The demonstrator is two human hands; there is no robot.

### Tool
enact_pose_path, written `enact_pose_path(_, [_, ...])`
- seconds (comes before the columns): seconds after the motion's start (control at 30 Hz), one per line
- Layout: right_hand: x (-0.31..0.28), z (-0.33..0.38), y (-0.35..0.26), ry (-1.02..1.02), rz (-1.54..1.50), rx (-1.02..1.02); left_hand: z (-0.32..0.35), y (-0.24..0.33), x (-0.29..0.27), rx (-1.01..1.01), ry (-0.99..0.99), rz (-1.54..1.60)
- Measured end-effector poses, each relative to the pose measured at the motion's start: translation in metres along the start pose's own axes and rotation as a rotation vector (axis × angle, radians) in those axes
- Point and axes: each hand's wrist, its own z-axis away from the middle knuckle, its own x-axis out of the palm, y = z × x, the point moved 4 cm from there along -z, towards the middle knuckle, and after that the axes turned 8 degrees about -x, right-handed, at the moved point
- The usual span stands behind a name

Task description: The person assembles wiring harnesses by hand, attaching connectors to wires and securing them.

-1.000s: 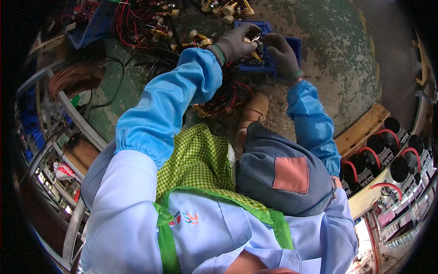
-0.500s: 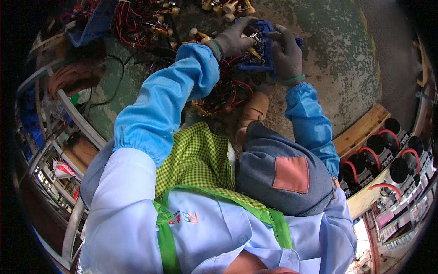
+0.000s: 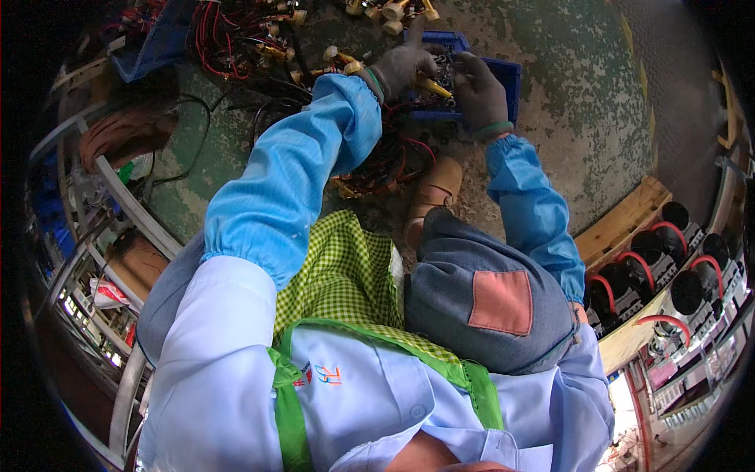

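Narrow, or so it looks, is the grip of the left hand (image 3: 397, 69), which seems to hold a yellow fitting (image 3: 432, 86) slanting over a blue bin (image 3: 439, 116) of small metal parts (image 3: 445, 72). The right hand (image 3: 480, 93) is close by, fingers bent, at the bin's right side; I cannot tell if its grip holds anything. To do this well, I would pinch the fitting firmly, keep its end easy to see, and use the right fingers gently, because thick gray gloves (image 3: 486, 104) may let tiny things slip. Red and black wires (image 3: 377, 173) lie near the bin on the green floor (image 3: 566, 82), so mind the blue sleeves (image 3: 271, 177). More yellow fittings (image 3: 393, 11) lie farther off.
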Motion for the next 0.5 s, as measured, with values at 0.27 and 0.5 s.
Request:
enact_pose_path(0.27, [0.007, 0.003, 0.003, -0.248, -0.655, 0.224, -0.027, -0.038, 0.006, 0.098, -0.228, 0.101])
enact_pose_path(0.5, [0.003, 0.001, 0.003, -0.292, -0.805, 0.222, -0.009, 0.003, 0.019, -0.141, -0.05, 0.339])
